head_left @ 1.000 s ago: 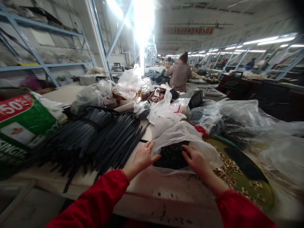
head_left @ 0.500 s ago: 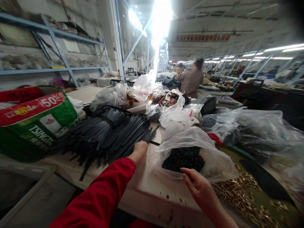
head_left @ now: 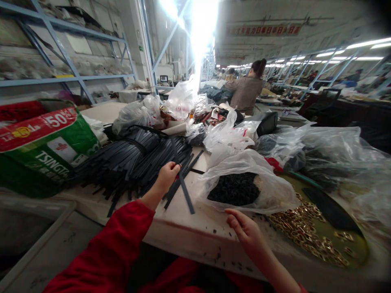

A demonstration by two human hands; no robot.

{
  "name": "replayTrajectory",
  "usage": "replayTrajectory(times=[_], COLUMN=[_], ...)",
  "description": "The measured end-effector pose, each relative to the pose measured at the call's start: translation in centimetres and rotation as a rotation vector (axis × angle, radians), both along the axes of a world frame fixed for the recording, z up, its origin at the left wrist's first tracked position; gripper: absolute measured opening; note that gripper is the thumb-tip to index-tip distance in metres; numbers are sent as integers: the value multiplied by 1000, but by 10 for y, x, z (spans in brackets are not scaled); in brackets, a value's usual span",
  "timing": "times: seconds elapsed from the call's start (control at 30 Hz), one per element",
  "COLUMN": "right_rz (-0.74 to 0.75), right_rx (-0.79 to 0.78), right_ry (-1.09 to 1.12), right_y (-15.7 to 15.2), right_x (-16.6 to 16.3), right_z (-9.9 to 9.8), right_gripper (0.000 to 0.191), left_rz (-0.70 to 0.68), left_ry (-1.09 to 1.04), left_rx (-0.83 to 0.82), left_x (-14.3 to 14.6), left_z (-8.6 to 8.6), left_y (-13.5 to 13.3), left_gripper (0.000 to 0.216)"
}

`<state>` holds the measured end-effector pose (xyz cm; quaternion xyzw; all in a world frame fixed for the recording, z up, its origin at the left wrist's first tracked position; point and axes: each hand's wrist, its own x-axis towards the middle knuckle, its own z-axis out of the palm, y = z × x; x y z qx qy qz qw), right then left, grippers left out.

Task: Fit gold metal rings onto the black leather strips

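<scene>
In the head view my left hand (head_left: 166, 178) pinches one flat black strip (head_left: 185, 190), which slants across in front of a pile of such strips (head_left: 122, 162) on the worktable. A tie is wrapped around part of that pile. My right hand (head_left: 244, 228) is held over the table's front edge, with its fingers bent in against the thumb. Whatever those fingers may hold is hidden. Just beyond it lies an open clear plastic bag with small black pieces (head_left: 233, 189) heaped inside. To its right, gold-coloured metal buckles (head_left: 311, 234) lie on an olive-coloured tray (head_left: 360, 244).
At the left stands a green and red bag (head_left: 45, 150) with an open top. Several plastic bags (head_left: 229, 134) crowd the back of the table. Small black scraps (head_left: 220, 252) dot the table front (head_left: 195, 240). Farther back, a person (head_left: 246, 91) stands turned away.
My left hand has drawn back a little from the pile, and a single strip now shows in its fingers. My right hand has moved slightly away from the black pieces.
</scene>
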<state>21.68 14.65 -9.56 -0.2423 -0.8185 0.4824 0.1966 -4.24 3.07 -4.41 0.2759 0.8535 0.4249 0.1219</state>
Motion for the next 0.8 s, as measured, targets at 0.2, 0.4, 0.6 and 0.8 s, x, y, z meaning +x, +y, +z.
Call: replayTrajectory(times=[0.2, 0.4, 0.6, 0.8], right_rz=[14, -147, -292, -364], right_rx=[-644, -678, -763, -748], right_ry=[66, 64, 33, -12], right_y=[-24, -23, -12, -2], right_x=[-1, 23, 39, 45], right_z=[6, 6, -22, -35], right_gripper=[58, 36, 30, 29], left_rz=[54, 198, 226, 264], left_ry=[-582, -713, -994, -1168], left_rx=[503, 556, 478, 422], left_x=[79, 112, 142, 155], left_z=[-9, -44, -64, -78], left_y=[-28, -37, -48, -48], left_gripper=[25, 30, 29, 20])
